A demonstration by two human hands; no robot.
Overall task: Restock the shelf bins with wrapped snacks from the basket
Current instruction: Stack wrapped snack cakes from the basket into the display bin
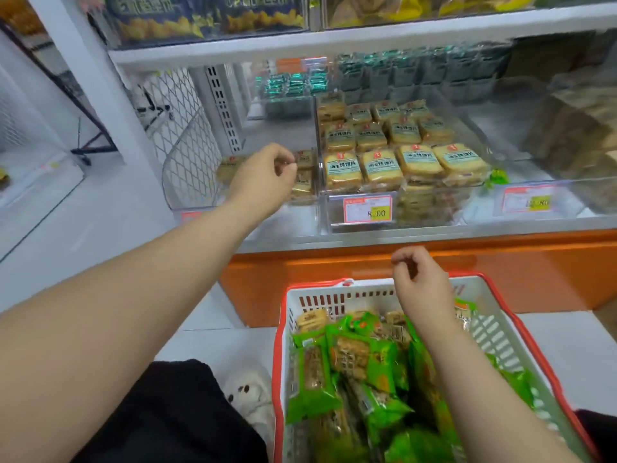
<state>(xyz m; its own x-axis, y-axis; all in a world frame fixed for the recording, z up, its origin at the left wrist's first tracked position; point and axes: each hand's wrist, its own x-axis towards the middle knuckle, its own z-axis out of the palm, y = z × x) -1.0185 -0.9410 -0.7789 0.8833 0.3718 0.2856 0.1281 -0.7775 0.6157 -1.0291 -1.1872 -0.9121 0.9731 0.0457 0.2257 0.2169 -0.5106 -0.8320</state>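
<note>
A white basket with a red rim (497, 332) stands on the floor at the bottom right, filled with green-wrapped snacks (354, 365) and a few tan ones. My right hand (419, 284) hovers over its far end, fingers curled, nothing visibly held. My left hand (263, 177) reaches into the left clear bin (300, 215) on the shelf, fingertips pinched together beside tan wrapped snacks (304, 177) lying there. The middle bin (430, 213) holds several rows of yellow wrapped snacks (380, 165).
A third clear bin (574, 195) at the right holds brownish packs. Teal packs (293, 83) sit further back. An upper shelf (334, 45) overhangs the bins. An orange base (500, 272) runs below the shelf. A white plush slipper (248, 394) lies left of the basket.
</note>
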